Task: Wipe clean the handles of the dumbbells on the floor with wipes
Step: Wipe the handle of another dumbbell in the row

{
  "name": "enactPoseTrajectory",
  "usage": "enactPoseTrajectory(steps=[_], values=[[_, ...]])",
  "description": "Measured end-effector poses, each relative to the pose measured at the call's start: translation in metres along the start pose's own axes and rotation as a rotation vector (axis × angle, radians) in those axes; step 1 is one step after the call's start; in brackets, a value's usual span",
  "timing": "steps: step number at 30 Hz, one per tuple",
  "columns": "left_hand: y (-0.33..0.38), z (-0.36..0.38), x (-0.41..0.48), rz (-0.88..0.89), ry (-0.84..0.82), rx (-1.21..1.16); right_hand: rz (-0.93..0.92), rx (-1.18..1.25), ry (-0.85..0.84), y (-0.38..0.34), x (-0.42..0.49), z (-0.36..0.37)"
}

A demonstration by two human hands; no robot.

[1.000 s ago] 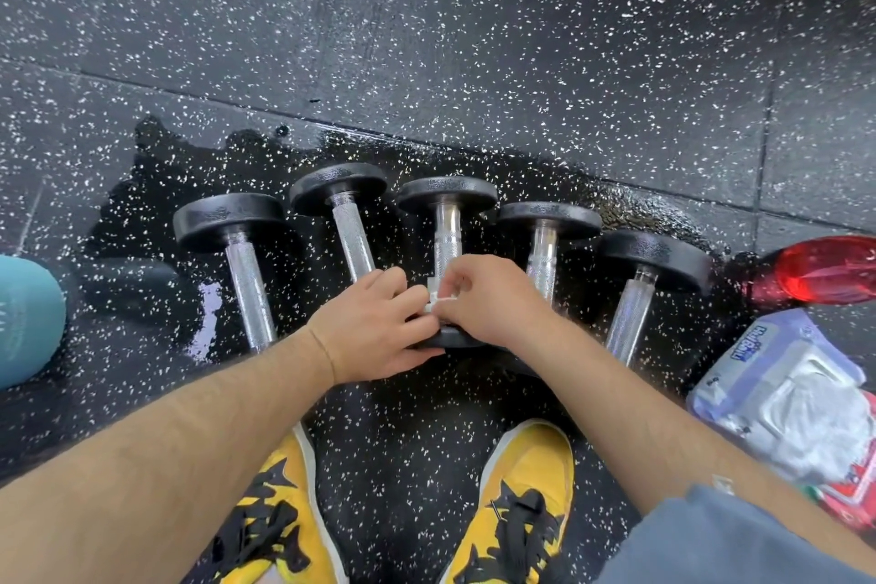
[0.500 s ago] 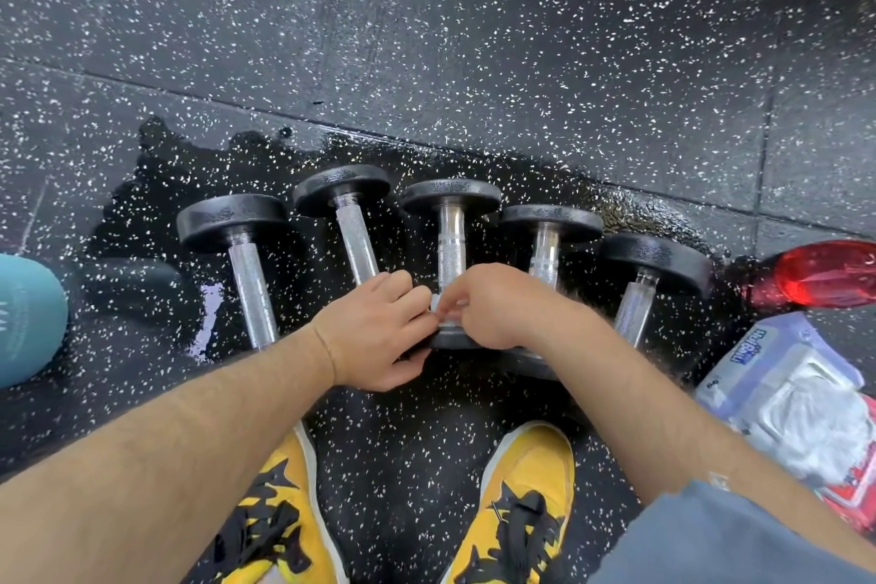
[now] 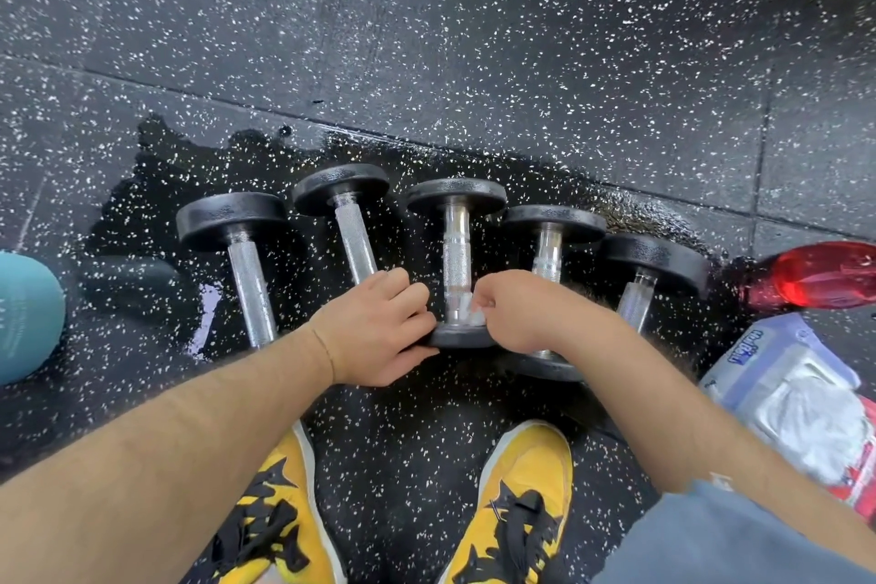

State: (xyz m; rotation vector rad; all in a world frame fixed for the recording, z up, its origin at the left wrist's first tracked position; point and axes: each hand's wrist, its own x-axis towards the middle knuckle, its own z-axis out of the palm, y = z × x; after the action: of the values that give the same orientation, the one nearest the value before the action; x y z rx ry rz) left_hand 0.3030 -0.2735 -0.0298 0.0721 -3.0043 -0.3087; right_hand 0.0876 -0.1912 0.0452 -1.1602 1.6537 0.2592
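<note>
Five dumbbells (image 3: 554,223), right fingers (image 3: 490,299) pinching wipe (image 3: 470,307) on middle handle (image 3: 456,258), left fingers (image 3: 408,299) gripping its plate (image 3: 462,338)

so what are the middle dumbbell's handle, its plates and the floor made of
Handle: looks like bare steel, chrome-bright, with a knurled band and smooth ends.
Plates: matte black, probably rubber or coated iron; cannot tell which.
Floor: likely rubber tile, dark with white flecks and seams.
</note>
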Motion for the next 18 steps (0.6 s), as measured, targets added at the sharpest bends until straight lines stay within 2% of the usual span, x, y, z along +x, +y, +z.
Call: enactPoseTrajectory(steps=[5,11,15,18], values=[[0.001,-0.001,-0.001,-0.001,-0.002,0.018,0.037,0.148,0.11,0.004,0.004,0.007],[0.001,-0.001,0.0,-0.002,-0.021,0.021,0.058,0.442,0.176,0.008,0.001,0.01],[0.001,-0.002,0.0,0.002,-0.023,0.034,0.121,0.47,0.213,0.001,0.004,0.015],[0.001,-0.002,0.0,0.001,-0.025,0.03,0.178,0.538,0.166,-0.002,0.016,0.02]])
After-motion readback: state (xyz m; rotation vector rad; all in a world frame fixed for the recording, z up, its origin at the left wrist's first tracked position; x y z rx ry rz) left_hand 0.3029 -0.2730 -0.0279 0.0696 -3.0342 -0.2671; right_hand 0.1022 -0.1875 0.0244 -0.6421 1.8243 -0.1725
